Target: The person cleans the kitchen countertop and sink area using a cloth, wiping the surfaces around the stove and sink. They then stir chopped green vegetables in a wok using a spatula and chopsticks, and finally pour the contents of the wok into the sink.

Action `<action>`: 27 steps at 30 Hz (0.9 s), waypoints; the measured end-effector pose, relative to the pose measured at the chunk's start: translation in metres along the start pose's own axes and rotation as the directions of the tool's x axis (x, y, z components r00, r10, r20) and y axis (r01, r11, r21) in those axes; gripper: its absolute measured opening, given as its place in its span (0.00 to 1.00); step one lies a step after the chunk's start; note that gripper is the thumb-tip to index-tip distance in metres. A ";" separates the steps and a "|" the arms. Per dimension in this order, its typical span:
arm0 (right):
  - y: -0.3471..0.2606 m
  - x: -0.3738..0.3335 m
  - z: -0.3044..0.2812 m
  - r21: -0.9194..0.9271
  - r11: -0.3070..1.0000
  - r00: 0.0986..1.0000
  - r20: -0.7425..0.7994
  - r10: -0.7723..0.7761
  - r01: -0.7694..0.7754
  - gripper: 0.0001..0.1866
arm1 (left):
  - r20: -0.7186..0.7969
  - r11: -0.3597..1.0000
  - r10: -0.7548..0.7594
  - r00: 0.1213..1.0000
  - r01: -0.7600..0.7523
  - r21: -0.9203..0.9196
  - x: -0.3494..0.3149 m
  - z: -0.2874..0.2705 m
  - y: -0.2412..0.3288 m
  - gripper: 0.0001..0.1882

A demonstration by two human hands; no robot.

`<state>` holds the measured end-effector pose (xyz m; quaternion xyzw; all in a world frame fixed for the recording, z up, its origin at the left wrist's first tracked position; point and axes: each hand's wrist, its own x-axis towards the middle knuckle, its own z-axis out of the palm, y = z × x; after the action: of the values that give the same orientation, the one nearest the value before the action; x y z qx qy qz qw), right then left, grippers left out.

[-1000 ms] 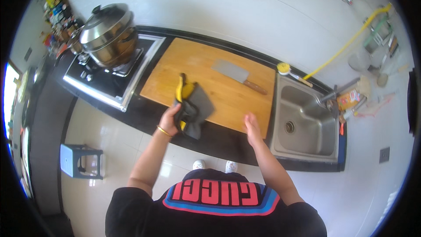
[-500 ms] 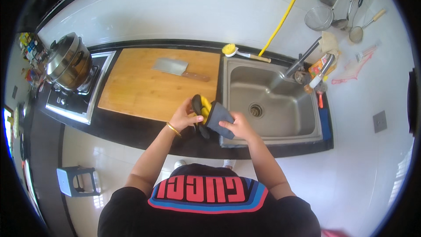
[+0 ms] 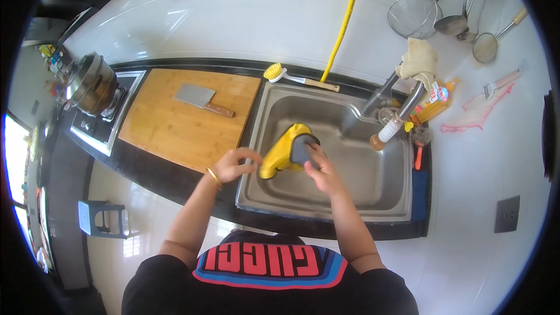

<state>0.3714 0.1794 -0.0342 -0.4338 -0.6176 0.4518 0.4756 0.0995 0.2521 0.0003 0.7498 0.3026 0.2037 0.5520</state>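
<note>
Over the stainless-steel sink (image 3: pixel 373 189), my right hand (image 3: pixel 325 174) grips the dark grey cuff of a yellow work glove (image 3: pixel 281 150). The glove's fingers point toward the near left rim of the sink. Whether a second glove is bunched with it, I cannot tell. My left hand (image 3: pixel 233 163), a gold bangle on its wrist, is beside the glove with fingers loosely stretched and nothing in them. A small gap seems to part those fingertips from the yellow material. Part of the cuff is hidden behind my right fingers.
A cleaver (image 3: pixel 201 99) lies on the wooden cutting board (image 3: pixel 169 125) left of the sink. Behind the sink are a yellow-bristled brush (image 3: pixel 291 77) and the faucet (image 3: pixel 394 125), draped with a cloth (image 3: pixel 418 59). A steel pot (image 3: pixel 92 84) stands on the stove. Strainers (image 3: pixel 414 17) hang at right.
Both hands and the glove have moved from the counter's front edge to over the sink. The left hand has let go. More yellow shows now, and the view has shifted rightward.
</note>
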 end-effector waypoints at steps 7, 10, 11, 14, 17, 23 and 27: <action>0.015 -0.007 0.005 0.347 0.925 0.986 -0.107 -0.126 0.156 0.29 | -0.166 0.904 -0.223 0.960 0.141 -0.403 0.047 0.087 0.014 0.14; 0.071 -0.025 0.002 0.668 0.736 0.873 -0.289 0.392 -0.109 0.24 | -0.155 0.516 -0.301 0.941 0.024 -0.856 0.054 0.097 0.005 0.15; 0.099 -0.031 0.006 0.609 0.756 0.823 -0.283 0.492 -0.242 0.26 | -0.103 0.448 -0.238 0.966 0.015 -0.894 0.055 0.097 0.005 0.18; 0.206 -0.058 0.029 0.815 0.377 0.724 0.072 0.687 -0.439 0.34 | -0.009 0.183 -0.173 0.985 0.023 -0.983 0.061 0.098 0.016 0.25; 0.153 -0.054 0.042 0.919 -0.092 0.809 0.381 0.447 -0.383 0.40 | 0.012 0.078 -0.148 0.989 0.024 -0.997 0.055 0.090 0.010 0.29; 0.146 -0.058 -0.012 0.872 0.461 0.962 0.042 0.271 -0.168 0.38 | -0.090 0.254 -0.303 0.949 -0.011 -0.967 0.030 0.049 -0.009 0.28; 0.107 -0.064 -0.062 0.878 0.418 0.957 0.134 0.257 -0.235 0.31 | -0.172 0.482 -0.323 0.931 0.005 -0.876 0.016 0.034 -0.010 0.23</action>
<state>0.4545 0.1500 -0.1414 -0.2130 -0.2170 0.7661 0.5662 0.1306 0.2409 -0.0204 0.2967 0.3145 0.3894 0.8133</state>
